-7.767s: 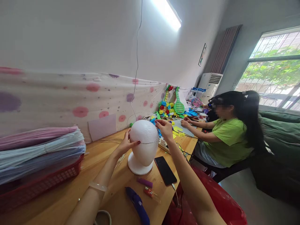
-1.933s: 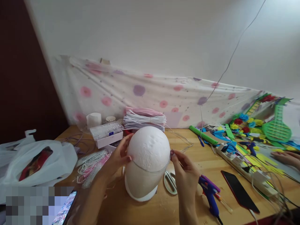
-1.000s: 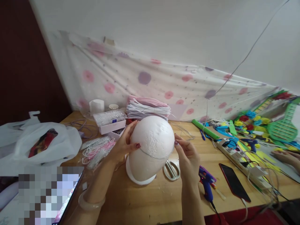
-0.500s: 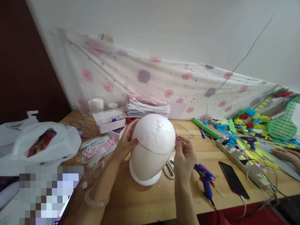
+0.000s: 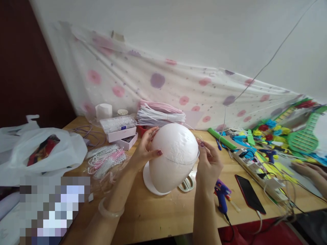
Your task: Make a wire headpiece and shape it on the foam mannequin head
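A white foam head form (image 5: 175, 156) stands on the wooden table (image 5: 158, 214), tilted toward the right. A thin clear wire band (image 5: 178, 164) runs round it. My left hand (image 5: 145, 149) presses against the form's left side, fingers curled on it with the thumb across the front. My right hand (image 5: 209, 163) is at the form's right side, fingers pinched on the wire band's end.
White scissors (image 5: 186, 183) lie behind the form's base, and a purple glue gun (image 5: 221, 197) and a black phone (image 5: 249, 197) lie to the right. Bead boxes (image 5: 119, 129), bagged beads (image 5: 106, 161), a white plastic bag (image 5: 43, 153) sit left. Another person's hand (image 5: 310, 172) rests far right.
The form has tipped and shifted a little right. My left thumb moved onto its front, and my right hand rose slightly along the band.
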### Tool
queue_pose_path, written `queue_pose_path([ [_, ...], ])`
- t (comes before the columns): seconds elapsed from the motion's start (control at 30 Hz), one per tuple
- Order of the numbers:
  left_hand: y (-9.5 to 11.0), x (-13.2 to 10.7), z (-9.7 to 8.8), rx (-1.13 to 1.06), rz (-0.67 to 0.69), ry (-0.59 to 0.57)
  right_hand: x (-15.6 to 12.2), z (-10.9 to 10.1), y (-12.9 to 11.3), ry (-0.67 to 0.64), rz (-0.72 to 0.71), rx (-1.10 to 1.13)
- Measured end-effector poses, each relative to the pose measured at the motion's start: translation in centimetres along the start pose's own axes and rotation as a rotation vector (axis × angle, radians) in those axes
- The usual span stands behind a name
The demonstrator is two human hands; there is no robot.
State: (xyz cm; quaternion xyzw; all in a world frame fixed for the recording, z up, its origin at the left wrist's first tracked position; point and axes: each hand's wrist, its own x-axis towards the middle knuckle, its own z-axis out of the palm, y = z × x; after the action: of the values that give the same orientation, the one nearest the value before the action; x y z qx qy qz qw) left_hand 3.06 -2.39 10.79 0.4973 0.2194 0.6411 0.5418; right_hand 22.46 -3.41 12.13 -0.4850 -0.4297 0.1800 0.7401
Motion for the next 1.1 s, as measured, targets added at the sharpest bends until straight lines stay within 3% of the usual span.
queue_pose_path([
  [0.2,0.2,0.4,0.1,-0.022,-0.127,-0.055,0.7,-1.1,0.8,-0.109,0.048,-0.118],
  [0.43,1.5,1.4,-0.2,0.138,-0.114,-0.122,1.3,-0.9,0.1,-0.164,0.003,-0.25],
  [0.67,1.3,1.2,0.1,0.104,-0.148,-0.134,1.9,-0.6,-0.4,-0.18,-0.096,-0.345],
  [0.87,1.1,1.2,-0.4,0.165,-0.17,-0.128,2.0,-0.6,-1.2,-0.233,-0.082,-0.412],
  [1.1,2.6,0.7,0.1,0.306,-0.216,-0.248,1.1,-2.0,-2.2,-0.291,-0.081,-0.459],
])
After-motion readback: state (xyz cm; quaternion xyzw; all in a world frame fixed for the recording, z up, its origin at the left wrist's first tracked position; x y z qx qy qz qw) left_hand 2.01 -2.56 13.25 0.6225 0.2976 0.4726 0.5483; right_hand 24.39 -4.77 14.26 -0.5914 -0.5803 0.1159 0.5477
